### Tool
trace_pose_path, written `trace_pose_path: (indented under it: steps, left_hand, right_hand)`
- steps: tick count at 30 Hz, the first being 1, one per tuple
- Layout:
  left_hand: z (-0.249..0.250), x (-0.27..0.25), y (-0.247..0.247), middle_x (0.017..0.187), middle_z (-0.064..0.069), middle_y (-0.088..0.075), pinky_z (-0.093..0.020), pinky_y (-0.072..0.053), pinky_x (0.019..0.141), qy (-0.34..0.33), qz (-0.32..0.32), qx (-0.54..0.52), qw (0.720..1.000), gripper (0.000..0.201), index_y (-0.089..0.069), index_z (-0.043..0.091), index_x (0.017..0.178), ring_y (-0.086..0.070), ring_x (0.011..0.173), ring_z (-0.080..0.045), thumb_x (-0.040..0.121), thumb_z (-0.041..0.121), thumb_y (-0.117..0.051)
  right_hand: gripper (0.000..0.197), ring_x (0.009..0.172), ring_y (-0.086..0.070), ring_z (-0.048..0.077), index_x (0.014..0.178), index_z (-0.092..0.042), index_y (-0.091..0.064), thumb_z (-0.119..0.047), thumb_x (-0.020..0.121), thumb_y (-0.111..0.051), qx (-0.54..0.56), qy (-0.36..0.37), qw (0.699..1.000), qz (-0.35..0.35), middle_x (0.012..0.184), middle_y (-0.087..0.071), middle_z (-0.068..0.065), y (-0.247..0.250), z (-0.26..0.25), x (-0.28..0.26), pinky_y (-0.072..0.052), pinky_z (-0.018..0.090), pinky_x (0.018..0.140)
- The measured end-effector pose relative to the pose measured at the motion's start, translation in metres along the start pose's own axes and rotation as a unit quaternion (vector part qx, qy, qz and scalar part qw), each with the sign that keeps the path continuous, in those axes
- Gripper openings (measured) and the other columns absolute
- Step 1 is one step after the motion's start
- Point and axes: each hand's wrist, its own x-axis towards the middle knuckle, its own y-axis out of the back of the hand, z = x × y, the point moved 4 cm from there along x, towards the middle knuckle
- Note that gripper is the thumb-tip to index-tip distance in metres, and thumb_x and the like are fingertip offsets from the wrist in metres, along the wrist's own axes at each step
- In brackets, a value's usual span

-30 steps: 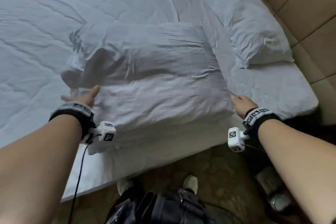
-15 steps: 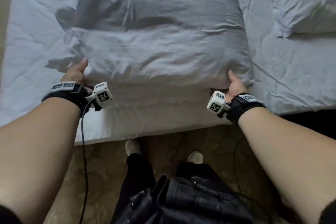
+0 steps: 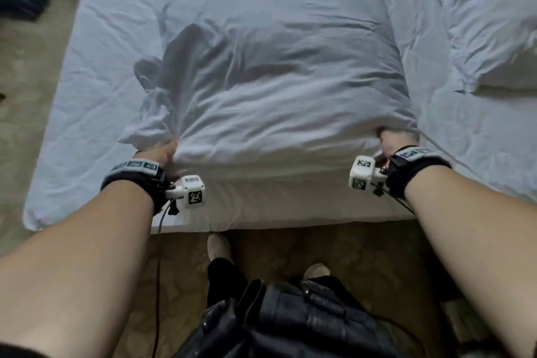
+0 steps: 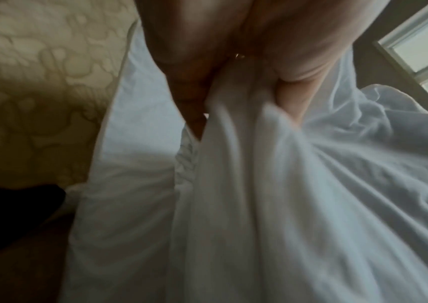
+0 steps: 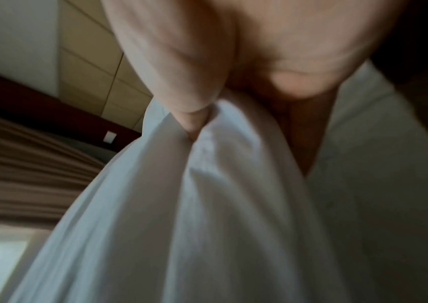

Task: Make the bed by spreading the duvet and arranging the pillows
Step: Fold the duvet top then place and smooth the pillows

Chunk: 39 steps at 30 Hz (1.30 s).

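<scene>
Head view looks down over the bed [image 3: 203, 38]; wrist views sit close against bunched white fabric.

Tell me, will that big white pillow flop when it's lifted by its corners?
Probably. The pillow looks soft and wrinkled, so its middle would likely sag. Its cloth bunches where the left hand and right hand grip, so it seems light.

Dim room, window light; soft shadows, blurred wrist views, wide-angle distortion

Bare forearms, each with a black wrist strap [image 3: 132, 183] topped by a marker-printed band; white cube cameras [image 3: 192, 190] bear black square codes — a thin black cable [image 3: 158, 241] hangs from the left. Black trousers, pale shoes [image 3: 218, 245].
</scene>
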Motion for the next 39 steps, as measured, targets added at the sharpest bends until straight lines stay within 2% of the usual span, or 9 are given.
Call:
trace_pose_path:
  steps: [3,5,9,12,15,20,25,33,39]
  left_hand:
    - [0.01,-0.002,0.019,0.142,-0.019,-0.057,-0.044,-0.055,0.094,-0.029,0.062,-0.004,0.998,0.114,-0.044,0.005,0.15,-0.064,0.113,-0.035,0.049,0.021,-0.094]
    - [0.032,-0.022,0.03,0.155,-0.02,-0.041,-0.036,-0.043,0.102,-0.072,0.125,0.002,0.99,0.102,-0.021,0.01,0.16,-0.052,0.127,-0.033,0.078,0.011,-0.082]
    - [0.104,-0.069,0.033,0.164,-0.018,-0.016,-0.055,-0.029,0.119,-0.19,0.17,0.207,0.945,0.095,-0.012,0.038,0.161,-0.03,0.145,-0.046,0.082,0.056,-0.063]
    - [0.159,-0.09,0.002,0.169,-0.01,-0.006,-0.054,-0.021,0.123,-0.324,0.142,0.332,0.875,0.081,-0.016,0.044,0.159,-0.013,0.154,-0.038,0.091,0.06,-0.057]
    - [0.202,-0.1,-0.041,0.171,-0.001,0.006,-0.05,-0.011,0.126,-0.404,0.109,0.413,0.809,0.076,-0.009,0.046,0.16,-0.001,0.157,-0.032,0.096,0.065,-0.046]
    - [0.253,-0.066,-0.114,0.17,-0.006,0.019,-0.054,-0.004,0.126,-0.423,0.028,0.502,0.754,0.075,0.007,0.045,0.16,0.009,0.157,-0.036,0.098,0.071,-0.026]
    - [0.257,0.007,-0.148,0.16,0.005,0.041,-0.075,0.013,0.113,-0.357,-0.072,0.531,0.765,0.081,0.019,0.063,0.148,0.033,0.15,-0.034,0.083,0.092,-0.019]
    - [0.265,0.069,-0.147,0.157,0.009,0.046,-0.084,0.006,0.105,-0.316,-0.052,0.485,0.814,0.106,0.024,0.066,0.143,0.034,0.15,-0.026,0.057,0.108,-0.021]
    - [0.276,0.095,-0.156,0.161,0.0,0.041,-0.085,0.002,0.104,-0.286,-0.032,0.46,0.84,0.113,0.027,0.065,0.143,0.03,0.152,-0.028,0.052,0.111,-0.019]
  right_hand:
    - [0.041,0.128,-0.054,0.037,0.139,-0.002,-0.053,-0.022,0.107,-0.038,-0.161,0.036,0.986,-0.007,0.144,-0.051,0.025,0.019,-0.006,-0.001,-0.045,0.032,0.096]
    - [0.039,0.124,-0.056,0.036,0.133,0.0,-0.058,-0.022,0.102,-0.049,-0.222,0.054,0.973,0.015,0.137,-0.057,0.024,0.039,-0.023,-0.011,-0.043,0.031,0.09]
    - [0.039,0.112,-0.063,0.04,0.12,0.0,-0.065,-0.029,0.096,-0.054,-0.358,0.134,0.921,0.07,0.124,-0.065,0.025,0.055,-0.089,-0.033,-0.049,0.036,0.089]
    - [0.042,0.11,-0.062,0.04,0.118,-0.005,-0.065,-0.037,0.093,-0.052,-0.39,0.219,0.892,0.064,0.126,-0.064,0.024,0.028,-0.14,-0.046,-0.044,0.033,0.082]
    - [0.056,0.125,-0.054,0.039,0.136,-0.015,-0.055,-0.048,0.09,-0.054,-0.417,0.278,0.864,0.045,0.138,-0.056,0.019,-0.024,-0.171,-0.056,-0.044,0.04,0.102]
    - [0.078,0.154,-0.008,0.03,0.158,-0.039,-0.016,-0.069,0.091,-0.042,-0.468,0.371,0.802,0.009,0.168,-0.011,0.002,-0.135,-0.205,-0.067,-0.005,0.05,0.124]
    - [0.075,0.153,0.021,0.028,0.156,-0.048,0.009,-0.072,0.093,-0.026,-0.528,0.378,0.761,-0.014,0.166,0.022,-0.008,-0.208,-0.228,-0.042,0.013,0.057,0.12]
    - [0.084,0.15,0.03,0.022,0.151,-0.05,0.023,-0.088,0.082,-0.009,-0.542,0.19,0.817,0.042,0.161,0.035,-0.014,-0.141,-0.216,0.051,0.013,0.069,0.113]
    - [0.09,0.15,0.031,0.023,0.147,-0.056,0.025,-0.097,0.073,-0.006,-0.508,0.164,0.845,0.032,0.159,0.037,-0.018,-0.136,-0.221,0.087,0.011,0.075,0.109]
